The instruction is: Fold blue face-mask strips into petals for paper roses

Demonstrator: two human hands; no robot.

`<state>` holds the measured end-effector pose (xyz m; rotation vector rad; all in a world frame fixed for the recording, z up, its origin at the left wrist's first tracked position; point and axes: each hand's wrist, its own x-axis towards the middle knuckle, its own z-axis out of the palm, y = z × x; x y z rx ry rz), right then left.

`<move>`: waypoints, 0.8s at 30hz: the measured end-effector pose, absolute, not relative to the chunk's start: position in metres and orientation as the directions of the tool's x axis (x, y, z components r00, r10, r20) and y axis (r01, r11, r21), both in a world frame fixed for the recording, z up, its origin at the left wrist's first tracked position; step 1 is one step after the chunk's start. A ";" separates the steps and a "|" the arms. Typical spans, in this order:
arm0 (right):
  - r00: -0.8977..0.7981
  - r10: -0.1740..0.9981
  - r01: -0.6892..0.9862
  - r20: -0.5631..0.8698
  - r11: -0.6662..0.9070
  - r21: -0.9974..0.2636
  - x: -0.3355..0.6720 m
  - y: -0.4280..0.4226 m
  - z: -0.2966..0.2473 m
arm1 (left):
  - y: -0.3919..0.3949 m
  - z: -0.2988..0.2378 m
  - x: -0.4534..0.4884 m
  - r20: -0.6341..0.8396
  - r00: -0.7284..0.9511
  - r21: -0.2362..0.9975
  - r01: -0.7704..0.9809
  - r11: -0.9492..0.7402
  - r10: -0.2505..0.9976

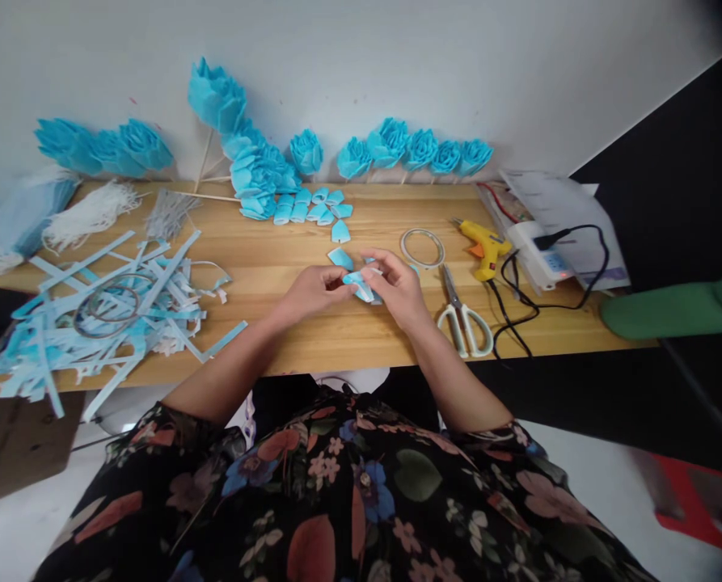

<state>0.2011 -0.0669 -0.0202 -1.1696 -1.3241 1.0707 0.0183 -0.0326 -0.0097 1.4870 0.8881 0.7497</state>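
Note:
Between my two hands, above the wooden table, is a small light-blue and white petal piece (pixel 364 284). My left hand (pixel 324 287) pinches its left side with thumb and fingertips. From the right, my right hand (pixel 395 287) grips the same piece, its fingers curled over the top. Just behind them lies a loose blue petal (pixel 339 258), and farther back another petal (pixel 340 232). Several curled blue petals (pixel 309 207) are grouped beyond these. Part of the held piece is hidden by my fingers.
Scissors (pixel 461 319), a tape roll (pixel 422 247) and a yellow glue gun (pixel 485 246) lie right, beside a power strip (pixel 536 255). Cut strips (pixel 111 311) are heaped left, near white cords (pixel 94 214) and face masks (pixel 27 214). Blue flowers (pixel 388 143) lean against the wall.

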 end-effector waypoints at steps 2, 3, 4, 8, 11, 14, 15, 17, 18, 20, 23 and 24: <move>-0.002 0.993 0.081 0.115 0.115 -0.990 0.201 -0.066 -0.023 | -0.032 -0.008 0.018 -0.029 0.492 0.994 0.102 -0.025 0.870; 0.004 0.993 0.075 0.118 0.117 -0.990 0.202 -0.066 -0.025 | -0.031 -0.007 0.017 -0.028 0.489 0.995 0.095 -0.021 0.872; 0.007 0.992 0.067 0.125 0.124 -0.990 0.202 -0.065 -0.026 | -0.030 -0.006 0.016 -0.029 0.483 0.997 0.081 -0.011 0.875; -0.020 0.990 0.058 0.143 0.144 -0.988 0.202 -0.065 -0.027 | -0.028 -0.002 0.014 -0.040 0.455 0.999 0.017 0.036 0.889; -0.034 0.988 0.034 0.150 0.151 -0.988 0.201 -0.065 -0.027 | -0.028 -0.001 0.013 -0.033 0.435 0.999 0.009 0.032 0.900; -0.016 0.989 0.020 0.149 0.150 -0.989 0.202 -0.065 -0.027 | -0.029 0.000 0.013 -0.018 0.462 0.999 0.035 0.002 0.887; -0.003 0.989 0.022 0.147 0.147 -0.989 0.202 -0.064 -0.027 | -0.029 0.001 0.012 -0.013 0.474 0.999 0.048 -0.011 0.880; 0.026 0.990 0.024 0.140 0.139 -0.990 0.202 -0.064 -0.027 | -0.029 0.002 0.011 -0.011 0.494 0.997 0.069 -0.027 0.869; 0.038 0.990 0.023 0.137 0.136 -0.990 0.202 -0.065 -0.027 | -0.029 0.002 0.011 -0.014 0.503 0.997 0.075 -0.028 0.864; 0.056 0.989 0.021 0.134 0.133 -0.991 0.202 -0.065 -0.026 | -0.029 0.003 0.009 -0.026 0.522 0.997 0.081 -0.020 0.852; 0.070 0.987 0.033 0.143 0.140 -0.990 0.202 -0.066 -0.024 | -0.028 0.002 0.008 -0.038 0.552 0.996 0.086 -0.012 0.833; 0.069 0.987 0.037 0.143 0.141 -0.989 0.202 -0.066 -0.024 | -0.028 0.002 0.009 -0.040 0.558 0.996 0.088 -0.011 0.829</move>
